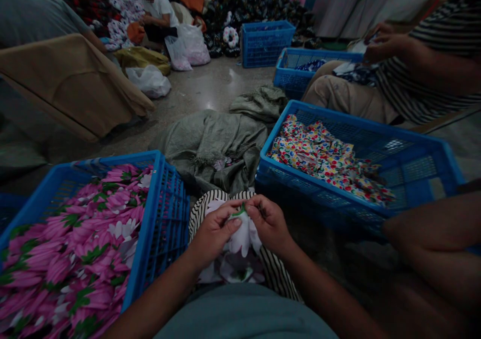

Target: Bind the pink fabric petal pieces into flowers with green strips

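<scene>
**Pale pink-white fabric flower (239,236) w/ green top in both hands, 6 o'clock in view**

L hand (215,231): fingers clamped on petals, thumb in front. R hand (269,225): fingertips together on green top. Black-and-white striped cloth (280,274) below. Blue plastic crate (160,189), pink fabric flowers (84,244) inside, 8 o'clock; multicolour-print fabric pcs (319,153) in 2nd crate (300,175), 3 o'clock.

Open air over the grey cloth (221,133); left crate (150,219), right crate (296,179) (both latticed) flank it.
</scene>
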The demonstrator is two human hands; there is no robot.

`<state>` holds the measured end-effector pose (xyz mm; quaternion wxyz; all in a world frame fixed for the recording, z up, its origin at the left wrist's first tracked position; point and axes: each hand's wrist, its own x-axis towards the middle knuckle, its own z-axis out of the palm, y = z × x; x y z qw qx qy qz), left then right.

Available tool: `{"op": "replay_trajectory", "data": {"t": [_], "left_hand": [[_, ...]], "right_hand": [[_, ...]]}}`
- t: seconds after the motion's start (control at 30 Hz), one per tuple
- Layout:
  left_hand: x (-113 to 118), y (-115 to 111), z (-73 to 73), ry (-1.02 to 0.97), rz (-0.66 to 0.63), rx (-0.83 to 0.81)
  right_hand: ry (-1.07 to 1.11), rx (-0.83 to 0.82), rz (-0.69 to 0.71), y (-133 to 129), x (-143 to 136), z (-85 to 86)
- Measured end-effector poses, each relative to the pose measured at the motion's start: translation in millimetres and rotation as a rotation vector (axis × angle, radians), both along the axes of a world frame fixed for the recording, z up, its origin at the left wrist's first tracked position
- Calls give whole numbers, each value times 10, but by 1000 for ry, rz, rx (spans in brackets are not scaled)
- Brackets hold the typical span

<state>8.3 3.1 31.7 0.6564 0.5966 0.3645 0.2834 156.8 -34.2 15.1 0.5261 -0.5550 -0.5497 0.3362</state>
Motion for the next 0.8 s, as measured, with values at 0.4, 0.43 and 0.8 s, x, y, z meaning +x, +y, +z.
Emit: {"op": "replay_trajectory", "data": {"t": [0.4,0.43,0.8], "left_hand": [[-6,-83,-82,-206,94,-569],[0,-84,-68,-219,118,-593],[39,-113,-51,-252,126,-584]], "right_hand": [[36,-31,-124,37,84,-60],[71,-30,-87,10,104,-59],[-84,-52,208,-192,132,-70]]}}
